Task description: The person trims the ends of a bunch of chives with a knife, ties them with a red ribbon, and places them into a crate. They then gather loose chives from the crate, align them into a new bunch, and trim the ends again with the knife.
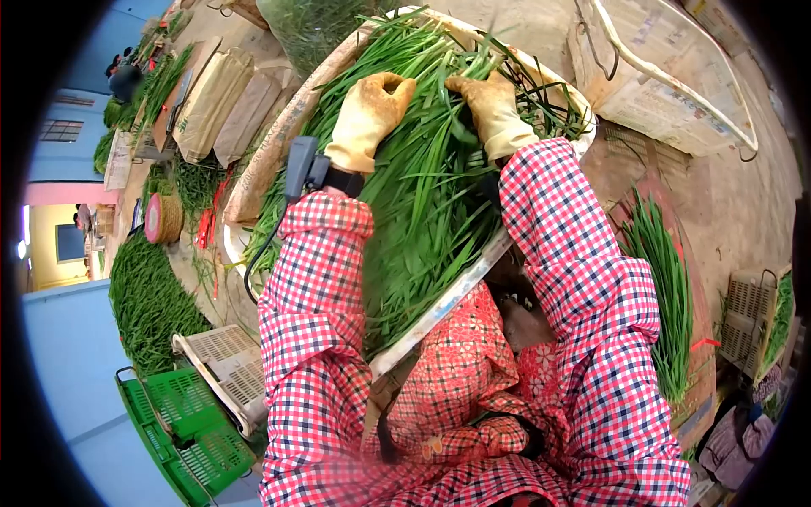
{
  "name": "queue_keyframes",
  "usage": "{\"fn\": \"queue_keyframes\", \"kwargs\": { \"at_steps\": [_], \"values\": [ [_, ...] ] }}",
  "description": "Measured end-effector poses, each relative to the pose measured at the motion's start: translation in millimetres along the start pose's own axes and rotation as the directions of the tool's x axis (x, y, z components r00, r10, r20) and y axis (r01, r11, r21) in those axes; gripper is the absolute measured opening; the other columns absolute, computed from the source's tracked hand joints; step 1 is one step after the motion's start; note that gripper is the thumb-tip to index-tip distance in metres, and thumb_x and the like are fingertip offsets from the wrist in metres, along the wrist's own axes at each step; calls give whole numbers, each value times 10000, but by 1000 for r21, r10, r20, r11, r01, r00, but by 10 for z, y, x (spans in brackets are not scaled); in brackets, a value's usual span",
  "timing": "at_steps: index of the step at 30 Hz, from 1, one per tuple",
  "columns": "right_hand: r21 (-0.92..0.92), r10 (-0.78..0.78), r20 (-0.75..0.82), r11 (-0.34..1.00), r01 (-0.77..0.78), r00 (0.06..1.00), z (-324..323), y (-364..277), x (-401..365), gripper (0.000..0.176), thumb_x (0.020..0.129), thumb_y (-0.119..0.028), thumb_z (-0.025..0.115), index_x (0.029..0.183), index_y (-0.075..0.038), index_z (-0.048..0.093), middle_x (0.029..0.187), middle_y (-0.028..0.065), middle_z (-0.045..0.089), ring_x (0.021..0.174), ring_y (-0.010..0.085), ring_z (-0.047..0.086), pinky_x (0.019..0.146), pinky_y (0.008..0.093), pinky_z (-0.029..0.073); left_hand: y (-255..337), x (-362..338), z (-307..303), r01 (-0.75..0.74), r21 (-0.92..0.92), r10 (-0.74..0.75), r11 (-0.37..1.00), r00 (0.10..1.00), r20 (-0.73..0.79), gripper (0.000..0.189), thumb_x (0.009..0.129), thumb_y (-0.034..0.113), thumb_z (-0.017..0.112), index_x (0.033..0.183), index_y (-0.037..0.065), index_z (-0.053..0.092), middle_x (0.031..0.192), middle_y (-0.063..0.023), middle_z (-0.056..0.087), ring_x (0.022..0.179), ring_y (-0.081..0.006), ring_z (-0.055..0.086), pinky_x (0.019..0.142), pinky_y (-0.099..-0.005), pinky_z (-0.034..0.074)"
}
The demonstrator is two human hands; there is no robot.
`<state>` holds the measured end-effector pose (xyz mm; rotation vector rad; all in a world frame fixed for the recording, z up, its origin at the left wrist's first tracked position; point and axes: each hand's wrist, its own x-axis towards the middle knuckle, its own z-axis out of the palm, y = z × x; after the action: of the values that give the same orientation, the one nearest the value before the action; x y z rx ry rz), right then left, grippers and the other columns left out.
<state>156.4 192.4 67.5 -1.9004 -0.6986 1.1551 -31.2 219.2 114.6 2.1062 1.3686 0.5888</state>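
A big white-rimmed basket (274, 139) in front of me is heaped with garlic chives (431, 203), long flat green leaves with paler stem ends at the far side. My left hand (372, 118), in a stained cream glove, rests over the heap with its fingers curled and thumb meeting forefinger; what is in them, if anything, is hidden. Close by on the right, my right hand (494, 110), gloved alike, pinches some leaves near the stem ends. Darker, limp leaves (545, 106) lie along the basket's right side.
Another white-rimmed container (663, 84) stands at the upper right. A bundle of chives (659, 287) lies right of my arm. On the left are a green crate (186, 431), a white crate (224, 372), a leaf pile (148, 304) and a twine roll (165, 218). Someone (127, 80) is far back.
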Motion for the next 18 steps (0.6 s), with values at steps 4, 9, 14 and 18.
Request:
{"fn": "queue_keyframes", "kwargs": {
  "at_steps": [4,9,14,18],
  "values": [
    [-690,-290,133,660,299,948,2,-297,-4,640,793,-254,773,1315,16,520,1153,195,654,985,295,669,904,318,531,-212,167,308,-28,272,76,962,983,-169,477,854,418,673,1103,12,685,1021,-167,711,950,-285,682,847,-350,523],
    [-243,101,-79,963,-117,992,91,-336,86,501,856,-263,670,1212,73,564,1169,239,628,1043,322,643,941,385,514,-408,231,489,-134,492,233,860,961,-146,684,827,556,660,1230,6,614,1196,-164,654,1099,-276,624,972,-345,473],
    [-338,-76,46,937,87,996,174,-104,473,465,878,-264,637,1143,114,578,1133,255,631,1003,321,656,914,393,531,-492,261,507,-53,423,118,904,985,-129,599,850,511,658,1208,32,625,1201,-133,656,1116,-244,613,969,-342,467],
    [148,122,-44,982,-114,992,135,-352,-13,688,783,-371,803,1184,133,563,1106,259,633,1003,294,671,881,357,546,-494,33,650,-185,454,279,872,949,-148,414,908,407,621,1165,83,647,1133,-119,680,1018,-234,649,911,-336,494]
  ]
}}
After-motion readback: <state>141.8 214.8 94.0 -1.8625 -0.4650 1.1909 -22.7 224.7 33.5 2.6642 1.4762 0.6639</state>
